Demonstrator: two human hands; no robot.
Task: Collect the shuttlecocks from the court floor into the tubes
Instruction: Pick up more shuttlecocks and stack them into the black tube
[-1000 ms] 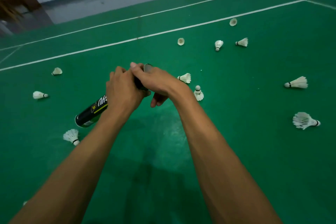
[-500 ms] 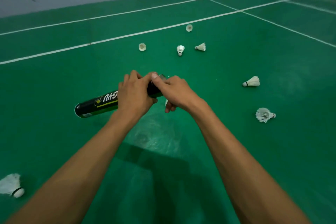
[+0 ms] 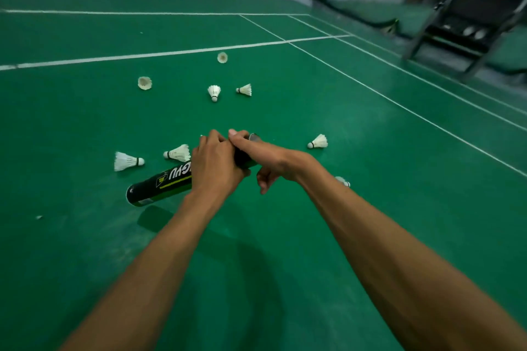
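Note:
A black tube (image 3: 159,185) with yellow-green print is held level above the green court floor (image 3: 85,128). My left hand (image 3: 216,164) grips its middle. My right hand (image 3: 265,159) grips the tube near its far open end (image 3: 253,137), thumb on top. White shuttlecocks lie scattered on the floor: two just left of the tube (image 3: 127,162) (image 3: 178,153), one to the right (image 3: 318,142), one partly hidden behind my right wrist (image 3: 343,181), and several farther off (image 3: 214,92) (image 3: 244,90) (image 3: 145,83) (image 3: 222,57).
White court lines (image 3: 171,53) cross the floor ahead and run off to the right. A dark metal-framed stand (image 3: 467,20) stands at the far right beyond the lines. A grey strip of floor and a wall lie behind the court.
The view has swung to the right, showing the stand and more shuttlecocks. Both hands keep hold of the tube, which stays in the same pose.

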